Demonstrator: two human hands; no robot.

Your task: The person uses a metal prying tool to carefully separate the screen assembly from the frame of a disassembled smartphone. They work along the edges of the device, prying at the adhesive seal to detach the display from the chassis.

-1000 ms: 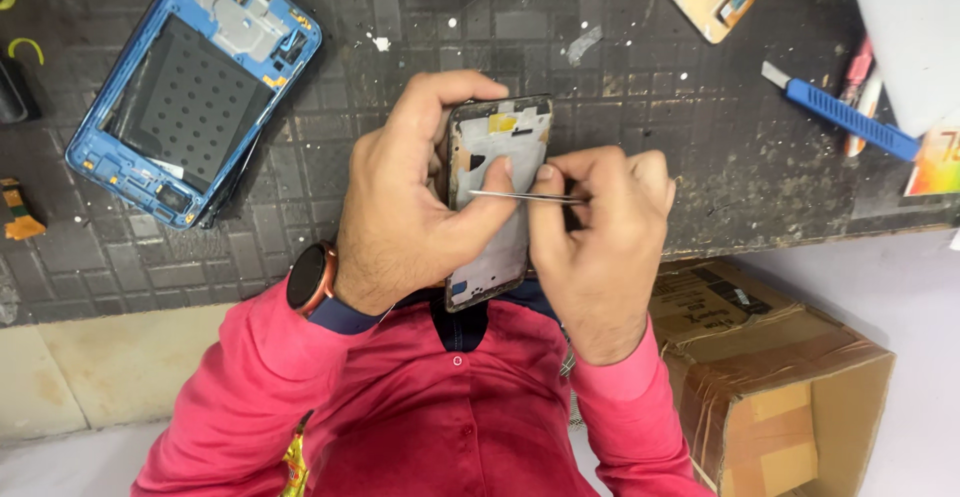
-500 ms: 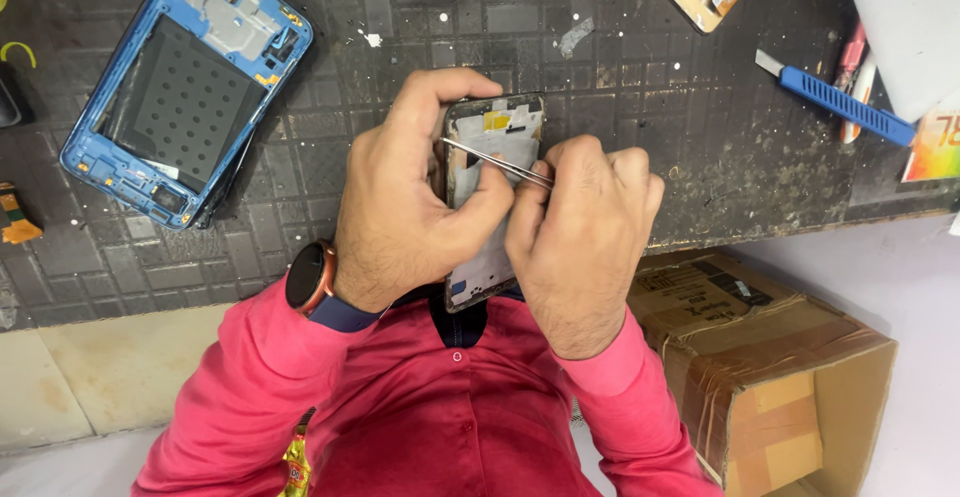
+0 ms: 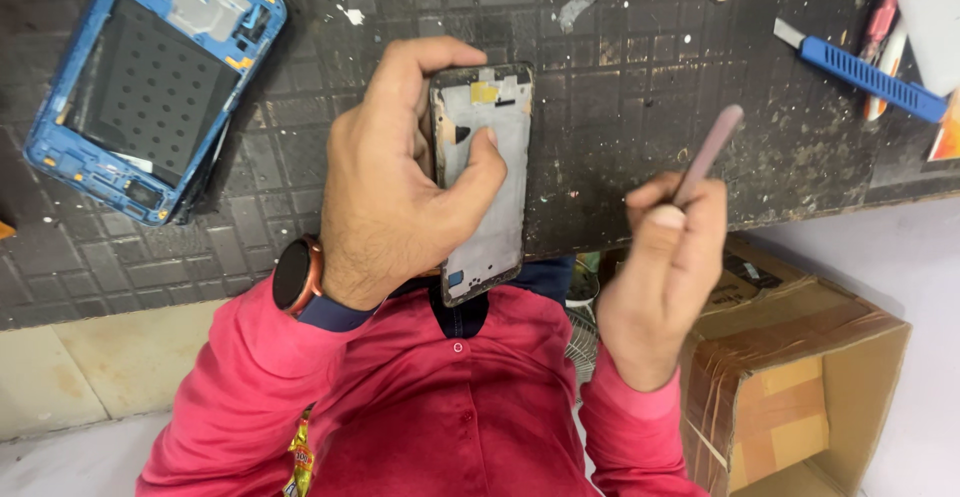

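The right hand (image 3: 655, 287) is pulling away from the phone frame (image 3: 484, 182), carrying the slim tool (image 3: 706, 155) off to the side. The left hand (image 3: 400, 182) is now pressing its thumb across the frame's uncovered middle.

Mid-frame, left hand (image 3: 400, 172) gripping a bare phone frame (image 3: 485, 182), thumb pressed on it. Right hand (image 3: 660, 277), lower right, pinching tweezers (image 3: 705, 157). Blue phone housing (image 3: 150, 82) upper left.

Dark gridded work mat (image 3: 640, 107), dusty, paint-flecked, over bench; pale floor (image 3: 920, 277) below; open cardboard box (image 3: 800, 377) beside bench.
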